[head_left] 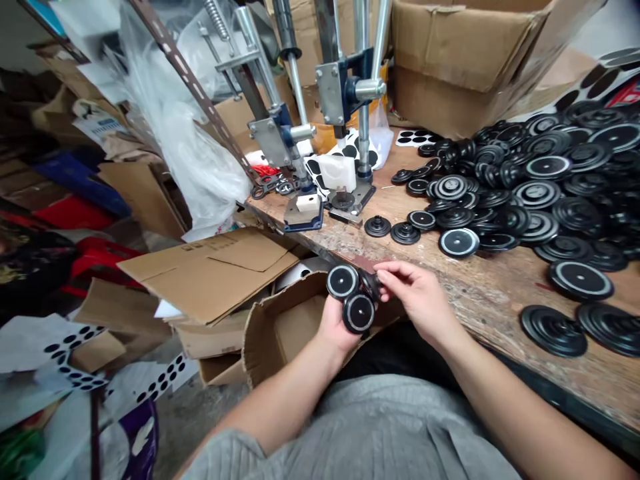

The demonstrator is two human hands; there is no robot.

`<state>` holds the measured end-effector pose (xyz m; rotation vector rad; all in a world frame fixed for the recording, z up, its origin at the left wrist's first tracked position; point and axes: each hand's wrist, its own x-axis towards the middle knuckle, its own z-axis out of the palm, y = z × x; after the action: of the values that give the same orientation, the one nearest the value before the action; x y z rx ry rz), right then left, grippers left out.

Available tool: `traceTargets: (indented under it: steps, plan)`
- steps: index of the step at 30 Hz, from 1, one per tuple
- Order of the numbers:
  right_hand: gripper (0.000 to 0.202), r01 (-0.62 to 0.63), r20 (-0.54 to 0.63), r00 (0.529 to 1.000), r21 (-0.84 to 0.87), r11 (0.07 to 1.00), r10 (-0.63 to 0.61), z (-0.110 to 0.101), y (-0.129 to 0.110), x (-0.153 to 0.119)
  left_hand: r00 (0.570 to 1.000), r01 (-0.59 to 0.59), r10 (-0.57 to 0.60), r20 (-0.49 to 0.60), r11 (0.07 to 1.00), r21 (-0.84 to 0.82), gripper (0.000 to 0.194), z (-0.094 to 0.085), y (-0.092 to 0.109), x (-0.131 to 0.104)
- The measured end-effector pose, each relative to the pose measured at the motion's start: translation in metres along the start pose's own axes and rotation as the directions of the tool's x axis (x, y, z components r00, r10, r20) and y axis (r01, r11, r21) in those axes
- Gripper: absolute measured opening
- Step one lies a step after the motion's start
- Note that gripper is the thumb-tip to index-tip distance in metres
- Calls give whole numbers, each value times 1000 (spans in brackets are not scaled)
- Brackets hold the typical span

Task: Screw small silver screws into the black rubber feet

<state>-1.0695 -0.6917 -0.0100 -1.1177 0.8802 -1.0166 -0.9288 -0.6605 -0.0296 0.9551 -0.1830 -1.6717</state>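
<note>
Round black discs (359, 313) with pale rings rest in my left hand (339, 327), which is cupped under them above an open cardboard box (285, 327). My right hand (413, 293) pinches the edge of a dark disc (369, 283) tilted against the others. Its fingers and thumb are pressed together at the right side of the group. On the wooden table (480, 287) beyond, two small stepped black discs (405, 233) lie near the front edge, beside a large heap of similar discs (540, 180).
Two hand presses (345, 93) with metal columns stand at the table's far left. A big cardboard box (450, 73) is behind the heap. Flattened cardboard (210, 267) lies left of the open box. Sheets with black circles (155, 383) are on the floor at left.
</note>
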Motion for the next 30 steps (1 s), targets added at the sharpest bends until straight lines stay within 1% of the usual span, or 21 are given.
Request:
traceTargets:
  steps: [2,3,5,6,7,8,10,13,15,17,19,21,24,27,30]
  plan:
    - [33,71,5,997,-121,990,-71,11,15,-3,1000,12,-14,-18,993,-114,29,-7,-13,-4]
    - [29,140,-7,989,-201,970,-144,15,24,-5,1000,6,-10,-24,987,-163,31,-10,-18,-4]
    - [22,294,-9,948,-359,886,-318,23,42,-8,998,-6,-6,-55,976,-216,33,-20,-23,-1]
    - [21,343,11,928,-415,843,-372,26,52,-9,997,-11,-6,-71,973,-230,33,-26,-23,1]
    - [22,362,39,922,-447,818,-386,29,61,-9,996,-16,-5,-86,971,-238,33,-34,-21,4]
    - [24,353,69,929,-460,815,-363,31,71,-7,995,-18,-7,-102,971,-240,32,-42,-19,8]
    - [27,287,121,958,-457,842,-261,36,89,1,990,-9,-25,-140,973,-232,30,-63,-12,18]
    - [30,142,159,984,-465,874,-75,44,119,24,974,29,-73,-214,979,-200,27,-96,-6,40]
    - [28,19,162,985,-477,879,66,49,137,42,958,35,-85,-275,983,-182,22,-115,-6,58]
    - [24,-87,165,968,-484,871,189,54,151,58,940,16,-73,-333,985,-171,23,-131,-5,75]
    - [29,-165,173,944,-485,859,279,58,158,68,928,-7,-56,-367,986,-167,29,-144,-3,90]
    - [35,-232,179,919,-475,849,352,58,160,72,925,-22,-44,-377,986,-168,32,-155,0,102]
    - [37,-330,169,883,-440,835,438,54,160,72,924,-16,-48,-378,986,-163,34,-170,3,120]
    - [36,-432,112,851,-407,805,513,46,165,72,919,26,-79,-386,990,-142,36,-184,-3,137]
    - [34,-523,30,813,-402,752,582,39,171,77,900,122,-152,-407,988,-99,38,-195,-16,151]
